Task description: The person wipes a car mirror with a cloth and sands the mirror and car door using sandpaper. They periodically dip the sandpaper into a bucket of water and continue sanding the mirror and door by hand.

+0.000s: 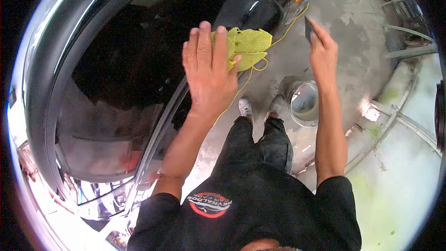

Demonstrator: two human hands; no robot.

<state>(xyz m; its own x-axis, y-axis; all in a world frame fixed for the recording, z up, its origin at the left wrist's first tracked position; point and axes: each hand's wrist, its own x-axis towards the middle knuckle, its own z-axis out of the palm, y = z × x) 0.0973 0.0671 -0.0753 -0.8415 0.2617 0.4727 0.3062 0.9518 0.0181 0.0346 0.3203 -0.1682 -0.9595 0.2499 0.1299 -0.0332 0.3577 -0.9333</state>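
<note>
A yellow-green cloth (251, 44) is bunched under my left hand (209, 67). The fingers of that hand stretch forward over the cloth's edge, and the thumb presses across it. Hand and cloth are beside the side mirror (253, 11) of a glossy black car, above its window edge. Out to the right, my right hand (324, 53) is closed around a small dark flat piece (308, 29). Most of that piece is hidden by the fingers, and its kind cannot be made out.
The car's dark windscreen or window glass (125, 65) fills the left side. A bucket (304, 104) with liquid stands on the concrete floor (348, 65) beside my shoes (245, 107). A thin yellow cord (290, 27) runs past the mirror. Metal framework (409, 125) lies at the right.
</note>
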